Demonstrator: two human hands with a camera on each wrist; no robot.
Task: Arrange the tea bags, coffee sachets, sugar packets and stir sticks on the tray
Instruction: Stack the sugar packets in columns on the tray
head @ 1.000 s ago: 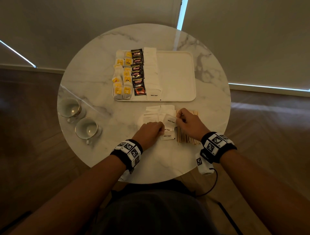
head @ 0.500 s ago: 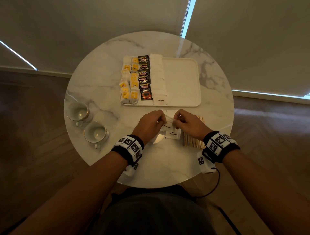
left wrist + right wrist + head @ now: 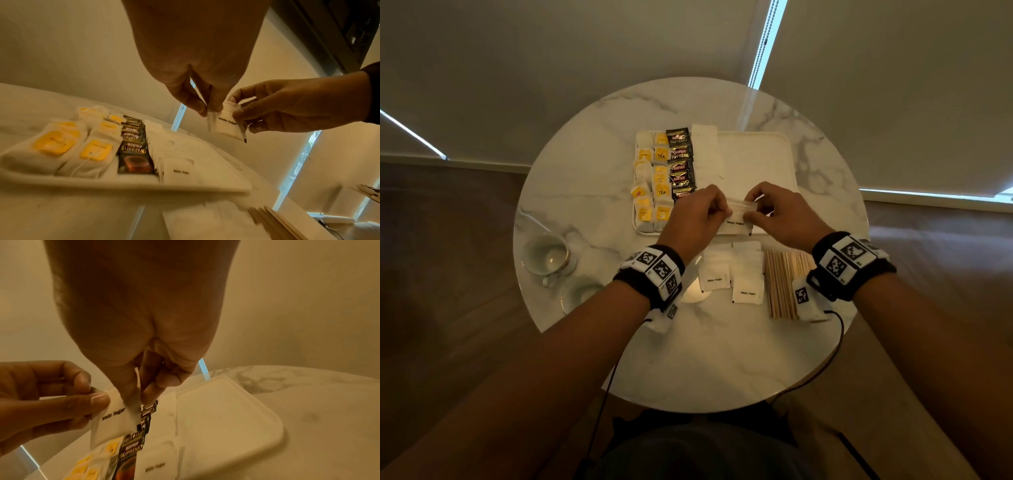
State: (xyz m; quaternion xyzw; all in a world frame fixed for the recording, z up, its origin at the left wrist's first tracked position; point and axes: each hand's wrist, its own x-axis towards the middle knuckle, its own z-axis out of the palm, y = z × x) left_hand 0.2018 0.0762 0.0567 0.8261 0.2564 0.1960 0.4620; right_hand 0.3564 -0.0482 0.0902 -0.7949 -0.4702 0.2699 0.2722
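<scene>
The left hand (image 3: 697,214) hides the near end of the coffee sachets (image 3: 680,161) on the tray (image 3: 763,164). A round marble table (image 3: 722,359) stands before drawn blinds. Above the tray's near edge, a white sugar packet (image 3: 225,124) hangs pinched between left fingertips (image 3: 202,108) and right hand (image 3: 779,216) fingertips.

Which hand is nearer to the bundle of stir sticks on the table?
Right. The right hand is above the tray edge, just beyond the stir sticks; the left hand is farther away, to their left.
</scene>
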